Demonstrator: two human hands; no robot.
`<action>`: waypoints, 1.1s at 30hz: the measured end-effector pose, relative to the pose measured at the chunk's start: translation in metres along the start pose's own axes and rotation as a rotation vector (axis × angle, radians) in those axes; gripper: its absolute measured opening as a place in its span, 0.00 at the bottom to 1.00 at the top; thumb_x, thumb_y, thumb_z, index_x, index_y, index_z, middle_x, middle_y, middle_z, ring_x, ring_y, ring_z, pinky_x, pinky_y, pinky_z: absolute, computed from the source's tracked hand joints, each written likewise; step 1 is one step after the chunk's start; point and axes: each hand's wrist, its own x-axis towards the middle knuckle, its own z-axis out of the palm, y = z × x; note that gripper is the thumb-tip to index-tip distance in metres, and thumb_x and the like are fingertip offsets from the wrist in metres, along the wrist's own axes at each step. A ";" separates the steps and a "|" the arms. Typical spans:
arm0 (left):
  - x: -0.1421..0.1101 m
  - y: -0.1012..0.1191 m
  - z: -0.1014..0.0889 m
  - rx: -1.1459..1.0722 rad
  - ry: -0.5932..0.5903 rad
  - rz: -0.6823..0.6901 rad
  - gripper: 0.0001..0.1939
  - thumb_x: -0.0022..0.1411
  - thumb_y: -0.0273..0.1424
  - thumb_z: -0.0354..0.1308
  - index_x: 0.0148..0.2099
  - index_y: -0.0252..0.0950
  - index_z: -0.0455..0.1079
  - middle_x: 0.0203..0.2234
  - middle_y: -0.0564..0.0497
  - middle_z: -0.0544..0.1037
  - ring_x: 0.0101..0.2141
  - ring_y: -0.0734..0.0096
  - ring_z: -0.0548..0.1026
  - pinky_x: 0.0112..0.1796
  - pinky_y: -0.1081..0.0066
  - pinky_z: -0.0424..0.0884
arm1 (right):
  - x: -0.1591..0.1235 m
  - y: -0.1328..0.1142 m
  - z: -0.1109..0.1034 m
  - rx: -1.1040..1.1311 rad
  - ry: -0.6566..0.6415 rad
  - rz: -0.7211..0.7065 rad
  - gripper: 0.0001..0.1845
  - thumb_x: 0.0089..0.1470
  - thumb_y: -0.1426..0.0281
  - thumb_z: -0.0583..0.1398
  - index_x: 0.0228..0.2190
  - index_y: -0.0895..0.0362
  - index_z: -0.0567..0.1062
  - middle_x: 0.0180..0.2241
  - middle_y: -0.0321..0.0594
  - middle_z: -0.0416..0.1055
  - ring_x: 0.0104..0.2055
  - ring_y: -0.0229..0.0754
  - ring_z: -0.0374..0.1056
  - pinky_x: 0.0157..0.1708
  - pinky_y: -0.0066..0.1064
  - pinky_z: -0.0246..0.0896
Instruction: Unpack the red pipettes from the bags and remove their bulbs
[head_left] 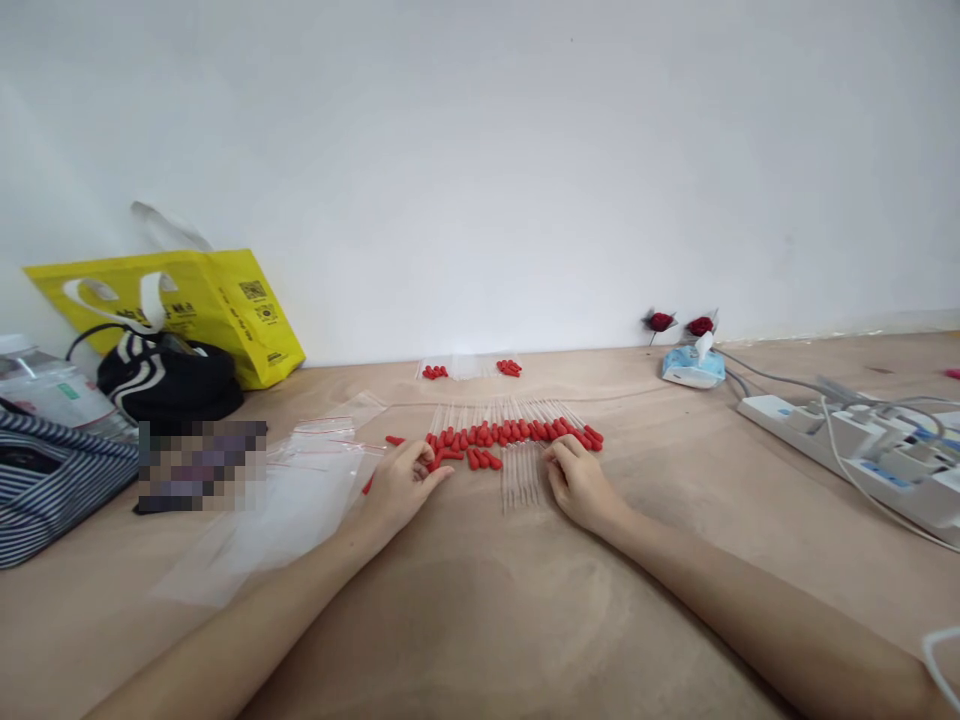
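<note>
Several thin glass droppers with red rubber bulbs (484, 435) lie side by side in a row on the table, their clear tubes (480, 410) pointing at the wall. My left hand (405, 478) is at the row's left end, fingers curled round a red bulb, thumb sticking out; other bulbs lie around it. Towards the right end, my right hand (581, 485) rests with fingers bent in and fingertips closed beside the bulbs; what they hold is hidden. Just left of it, several clear glass tubes (521, 480) point towards me. A few loose bulbs (484, 459) lie between my hands.
Clear zip bags (300, 500) lie left of my left hand. By the wall are small bags with red bulbs (508, 368). A yellow bag (247, 310), black cap (172, 380) and striped bag (60, 490) stand left. Tissues (694, 368) and a power strip (862, 455) are right.
</note>
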 end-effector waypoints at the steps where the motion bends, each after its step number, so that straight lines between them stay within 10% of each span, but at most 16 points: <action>1: 0.000 0.000 0.002 0.008 -0.013 0.019 0.12 0.50 0.40 0.56 0.27 0.37 0.61 0.22 0.54 0.70 0.23 0.73 0.69 0.26 0.74 0.65 | 0.000 -0.002 -0.001 0.014 -0.022 -0.002 0.08 0.50 0.78 0.48 0.27 0.58 0.65 0.30 0.42 0.62 0.32 0.39 0.61 0.33 0.33 0.60; 8: 0.016 -0.023 -0.025 0.222 0.069 0.029 0.11 0.57 0.33 0.45 0.36 0.35 0.67 0.33 0.46 0.73 0.34 0.65 0.71 0.37 0.68 0.66 | 0.000 -0.013 -0.011 0.080 -0.161 -0.014 0.11 0.55 0.71 0.48 0.30 0.58 0.69 0.34 0.43 0.63 0.38 0.40 0.62 0.41 0.34 0.60; 11: 0.040 -0.045 -0.035 0.403 -0.078 0.003 0.15 0.55 0.29 0.44 0.43 0.34 0.68 0.43 0.43 0.70 0.46 0.58 0.65 0.47 0.62 0.59 | 0.000 -0.013 -0.011 0.093 -0.175 -0.010 0.12 0.56 0.71 0.46 0.30 0.58 0.69 0.34 0.43 0.64 0.38 0.40 0.62 0.41 0.35 0.60; 20: 0.091 -0.072 -0.010 0.434 -0.189 -0.094 0.11 0.51 0.24 0.48 0.34 0.35 0.70 0.36 0.46 0.74 0.40 0.61 0.70 0.41 0.67 0.64 | 0.000 -0.012 -0.011 0.104 -0.163 0.007 0.11 0.56 0.70 0.47 0.30 0.58 0.68 0.34 0.44 0.62 0.38 0.40 0.62 0.42 0.35 0.60; 27: 0.091 -0.054 -0.013 0.393 -0.070 -0.137 0.10 0.50 0.19 0.44 0.33 0.32 0.63 0.30 0.43 0.72 0.33 0.62 0.71 0.33 0.66 0.65 | -0.001 -0.010 -0.011 0.101 -0.141 0.001 0.11 0.56 0.70 0.48 0.30 0.58 0.68 0.34 0.44 0.63 0.38 0.40 0.62 0.41 0.35 0.60; 33: 0.040 -0.006 -0.033 0.180 -0.188 0.236 0.03 0.54 0.27 0.47 0.32 0.36 0.61 0.28 0.53 0.70 0.31 0.73 0.69 0.34 0.74 0.65 | -0.001 -0.009 -0.011 0.105 -0.124 -0.020 0.10 0.56 0.70 0.48 0.31 0.58 0.68 0.34 0.44 0.63 0.38 0.40 0.62 0.40 0.34 0.60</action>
